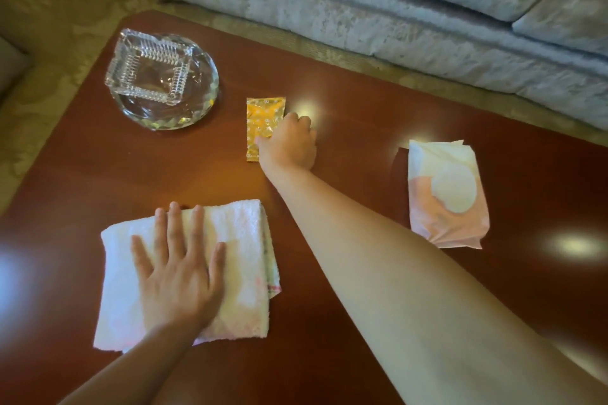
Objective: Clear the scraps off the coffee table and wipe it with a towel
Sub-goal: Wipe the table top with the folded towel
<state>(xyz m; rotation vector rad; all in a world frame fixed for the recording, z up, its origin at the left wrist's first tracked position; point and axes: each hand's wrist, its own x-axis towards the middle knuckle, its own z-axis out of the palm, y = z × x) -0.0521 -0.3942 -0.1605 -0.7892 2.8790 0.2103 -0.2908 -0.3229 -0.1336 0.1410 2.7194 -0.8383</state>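
Two hands over the tabletop (362, 154): left hand (174, 273) flat, fingers straight, on the towel (243, 240); right hand (291, 145) pinching the wrapper (263, 115).

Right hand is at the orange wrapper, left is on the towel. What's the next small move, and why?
Probably close the right hand on the orange wrapper and lift it away: it lies flat on the coffee table, while the left hand rests flat on the towel, ready to wipe.
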